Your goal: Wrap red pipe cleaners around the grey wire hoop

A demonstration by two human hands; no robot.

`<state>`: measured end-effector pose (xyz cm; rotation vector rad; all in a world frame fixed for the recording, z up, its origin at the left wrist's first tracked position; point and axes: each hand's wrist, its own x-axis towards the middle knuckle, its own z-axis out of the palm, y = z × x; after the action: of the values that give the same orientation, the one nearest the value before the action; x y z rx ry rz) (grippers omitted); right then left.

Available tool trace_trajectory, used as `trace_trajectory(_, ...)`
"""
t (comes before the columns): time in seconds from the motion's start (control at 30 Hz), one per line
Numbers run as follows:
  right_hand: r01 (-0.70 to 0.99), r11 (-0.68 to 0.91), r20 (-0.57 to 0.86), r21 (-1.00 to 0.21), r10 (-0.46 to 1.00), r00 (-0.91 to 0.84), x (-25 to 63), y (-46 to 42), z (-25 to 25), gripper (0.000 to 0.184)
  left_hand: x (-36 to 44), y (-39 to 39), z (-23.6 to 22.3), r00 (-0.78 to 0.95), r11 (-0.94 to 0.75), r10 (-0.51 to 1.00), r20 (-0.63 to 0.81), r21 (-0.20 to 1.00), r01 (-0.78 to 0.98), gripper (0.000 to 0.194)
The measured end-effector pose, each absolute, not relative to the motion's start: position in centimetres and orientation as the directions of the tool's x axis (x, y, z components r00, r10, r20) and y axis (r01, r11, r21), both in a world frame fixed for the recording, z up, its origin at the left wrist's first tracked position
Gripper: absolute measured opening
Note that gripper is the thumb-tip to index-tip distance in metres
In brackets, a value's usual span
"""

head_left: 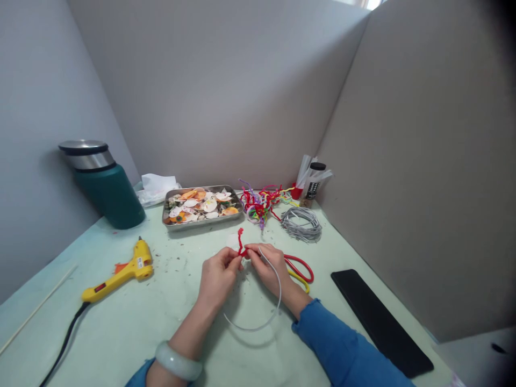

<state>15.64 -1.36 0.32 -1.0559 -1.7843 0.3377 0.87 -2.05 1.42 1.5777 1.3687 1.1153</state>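
A short, twisted red pipe cleaner [241, 239] stands up between my two hands, its lower end pinched at my fingertips. My left hand [220, 273] is closed on it with thumb and index finger. From the other side, my right hand [266, 267] is also closed, its fingertips meeting the red piece. A thin grey-white wire [279, 301] curves over my right hand and loops below both hands toward my left wrist; where it is gripped is hidden. Beside my right hand, scissors with red and yellow handles [300, 267] lie partly covered.
A yellow glue gun [124, 273] with a black cord lies left, near a thin stick [38, 309] and a green bottle [108, 193]. Behind are a metal tray [203, 221] of shells, tangled pipe cleaners [262, 204], coiled wire [301, 224] and a jar [313, 185]. A black slab [379, 322] lies right.
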Motion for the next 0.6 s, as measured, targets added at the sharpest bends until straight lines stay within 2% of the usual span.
trace_trajectory(0.1, 0.440, 0.546, 0.575, -0.713, 0.814, -0.078, 15.37, -1.47, 0.38, 0.015, 0.89, -1.94, 1.32, 0.044, -0.119, 0.993, 0.111, 0.953, 0.279, 0.016)
trace_trajectory(0.2, 0.235, 0.381, 0.388, -0.894, 0.922, -0.017, 15.30, -1.39, 0.40, 0.021, 0.89, -1.79, 1.32, 0.075, -0.003, 0.997, -0.007, 0.991, 0.132, 0.019)
trace_trajectory(0.27, 0.069, 0.270, 0.270, -0.960, 0.963, -0.011, 15.34, -1.22, 0.38, 0.025, 0.88, -1.73, 1.43, 0.123, 0.083, 0.989, -0.086, 0.996, 0.033, 0.022)
trace_trajectory(0.4, -0.133, 0.184, 0.187, -0.974, 0.982, -0.010, 15.43, -0.97, 0.53, 0.022, 0.85, -1.72, 1.57, 0.213, 0.177, 0.965, -0.151, 0.978, -0.113, 0.025)
trace_trajectory(0.6, -0.166, 0.138, 0.144, -0.976, 0.989, -0.025, 15.42, -1.06, 0.69, 0.022, 0.85, -1.82, 1.46, 0.282, 0.246, 0.942, -0.183, 0.947, -0.206, 0.024)
